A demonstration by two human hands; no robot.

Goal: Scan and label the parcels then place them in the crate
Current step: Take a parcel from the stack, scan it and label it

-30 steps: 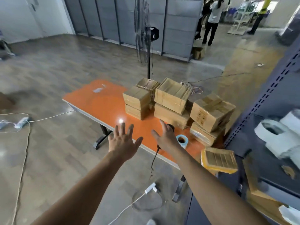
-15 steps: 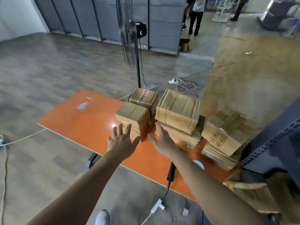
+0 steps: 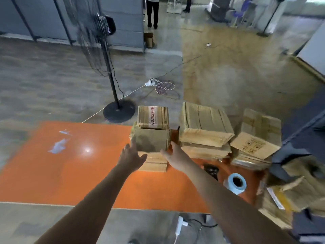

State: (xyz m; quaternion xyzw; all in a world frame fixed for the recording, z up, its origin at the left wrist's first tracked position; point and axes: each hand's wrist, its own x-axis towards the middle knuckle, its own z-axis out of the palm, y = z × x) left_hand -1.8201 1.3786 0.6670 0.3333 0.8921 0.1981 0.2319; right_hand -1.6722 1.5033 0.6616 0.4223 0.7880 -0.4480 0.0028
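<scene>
Your left hand (image 3: 132, 155) and right hand (image 3: 173, 153) flank the box (image 3: 152, 140), one on each side. Fingers are straight and nothing is gripped yet. The left fingers lie along its left wall and the right along its right wall. Whether they touch or sit just beside it, blur hides.

The box sits on top of the lower boxes (image 3: 154, 163), mid-way along the orange table (image 3: 70, 173). The printed box (image 3: 153, 118) is right behind it. The big stack (image 3: 204, 125) is just to the right and the right stack (image 3: 255, 138) is further over. The scanner (image 3: 211, 169) and roll (image 3: 236, 183) lie on the table beside your right forearm. I can't pick out the crate.

Handling, as a judgement:
- **Material:** it is plain corrugated cardboard with a matte, dry face, so it should not slip under bare palms.
- **Walls:** they look stiff at the edges but will likely bow if you squeeze mid-panel.
- **Weight:** can't tell from here, so assume it has some.
- **Fragility:** can't tell what is inside, so don't drop it.

Press your palms flat on the two opposite side walls, low and near the corners. Better still, hook your fingertips under the bottom edge. Lift straight up so the lower boxes don't drag or topple, and keep clear of the printed box behind.
</scene>
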